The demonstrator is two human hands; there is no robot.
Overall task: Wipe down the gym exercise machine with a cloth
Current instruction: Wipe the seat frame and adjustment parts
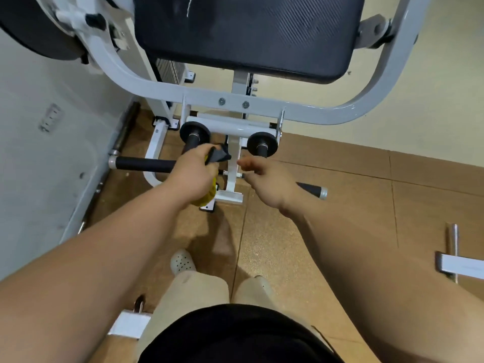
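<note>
My left hand gripped the bunched cloth, grey above the knuckles and yellow below the palm, right at the left black handle under the white frame of the exercise machine. My right hand hung with loosely curled fingers over the long black bar, just beside the white centre post; I could not tell whether it held the bar. Beyond them sat the black pad, with brown floor underneath.

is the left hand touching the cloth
Touching: the head view shows the left hand gripping the cloth, its fingers curled round it.
</note>
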